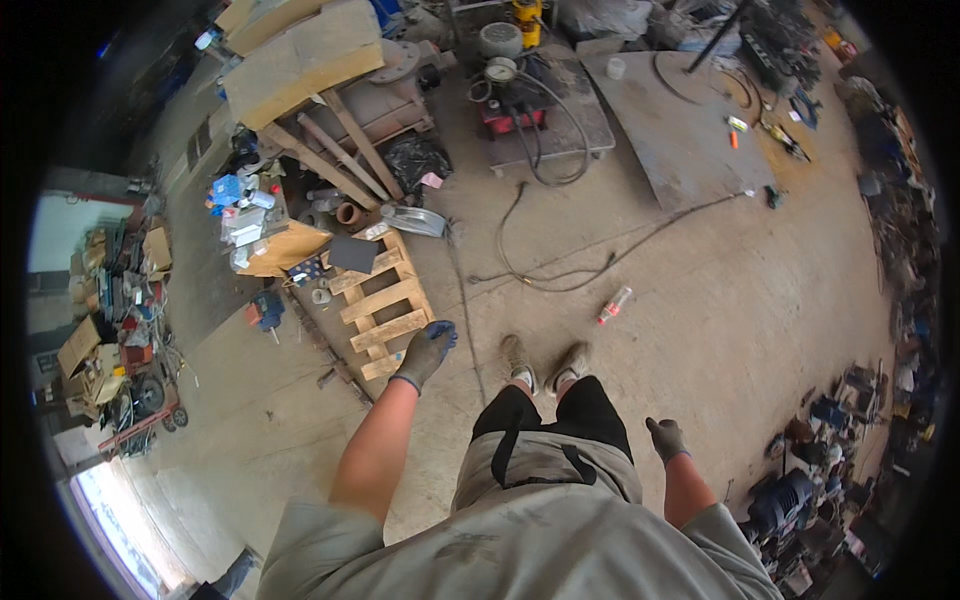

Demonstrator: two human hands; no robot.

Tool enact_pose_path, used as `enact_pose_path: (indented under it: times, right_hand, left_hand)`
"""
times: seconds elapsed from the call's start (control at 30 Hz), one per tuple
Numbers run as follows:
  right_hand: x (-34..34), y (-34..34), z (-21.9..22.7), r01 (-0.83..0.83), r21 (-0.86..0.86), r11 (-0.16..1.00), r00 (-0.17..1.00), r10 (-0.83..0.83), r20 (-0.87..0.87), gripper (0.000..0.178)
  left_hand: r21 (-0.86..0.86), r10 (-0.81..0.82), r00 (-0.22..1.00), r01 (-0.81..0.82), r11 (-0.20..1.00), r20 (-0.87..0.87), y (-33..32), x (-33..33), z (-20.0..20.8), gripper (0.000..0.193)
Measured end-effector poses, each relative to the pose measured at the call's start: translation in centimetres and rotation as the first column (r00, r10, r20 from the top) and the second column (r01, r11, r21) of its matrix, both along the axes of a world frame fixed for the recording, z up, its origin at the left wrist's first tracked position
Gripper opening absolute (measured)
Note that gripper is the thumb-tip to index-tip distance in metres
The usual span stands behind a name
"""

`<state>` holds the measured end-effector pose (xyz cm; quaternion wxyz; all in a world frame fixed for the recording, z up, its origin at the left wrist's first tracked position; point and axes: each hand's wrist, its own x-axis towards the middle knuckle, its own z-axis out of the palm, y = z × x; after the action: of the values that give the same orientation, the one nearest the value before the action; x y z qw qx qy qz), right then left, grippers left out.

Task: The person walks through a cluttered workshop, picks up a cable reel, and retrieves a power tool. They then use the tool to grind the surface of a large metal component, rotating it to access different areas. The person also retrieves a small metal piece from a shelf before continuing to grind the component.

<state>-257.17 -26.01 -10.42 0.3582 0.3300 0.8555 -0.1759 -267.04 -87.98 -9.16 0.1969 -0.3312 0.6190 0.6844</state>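
My left hand [428, 357], in a grey work glove with blue fingertips, hangs in the air with its fingers loosely bent and slightly apart. Nothing shows in it. Beside and below it lies a wooden pallet [385, 300], the thing nearest to that hand. My right hand [667, 437], also gloved, hangs at my right side above the concrete floor. Its fingers look curled in, and I see no object in them. A plastic bottle [614, 304] with a red label lies on the floor ahead of my shoes [545, 365].
A black cable [560, 288] snakes across the floor ahead. Beyond it stand a low cart [590, 130] with a gauge and hose, and a flat metal sheet [665, 140]. Boards and a cluttered box [285, 248] are far left. Heaped parts [790, 500] line the right.
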Motion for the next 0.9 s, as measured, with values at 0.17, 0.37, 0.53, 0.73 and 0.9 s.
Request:
enact_pose_path:
  times: [0.17,0.37,0.53,0.73,0.9]
  right_hand:
    - [-7.4,-3.6,-0.8,-0.026,-0.110,0.994,0.994,0.014,-0.110,0.091]
    - [-13.5,-3.8,-5.3,0.182,-0.381,0.907,0.983,-0.158,0.092,0.121]
    - [-16.8,-2.6,-6.3,0.146,-0.218,0.965,0.989,-0.136,0.062,0.149]
    - [-20.5,-2.6,-7.4,0.121,-0.164,0.979,0.993,-0.117,0.030,0.099]
    - [-16.0,-3.6,-11.0,-0.312,-0.109,0.944,0.921,0.329,0.211,0.042]
  left_hand:
    - [-0.187,-0.145,0.981,0.168,0.968,0.133,-0.8,-1.7,-2.1,0.031]
    - [-0.299,-0.763,0.330,0.936,0.187,0.556,-3.4,9.1,-5.6,0.038]
    - [-0.217,-0.674,0.536,0.837,0.502,0.508,-4.7,14.2,-4.6,0.023]
    - [-0.375,-0.385,0.709,0.664,0.647,0.591,-3.1,6.0,-5.4,0.076]
    - [-0.445,-0.373,0.750,0.637,0.629,0.546,-1.8,-5.2,-13.1,0.079]
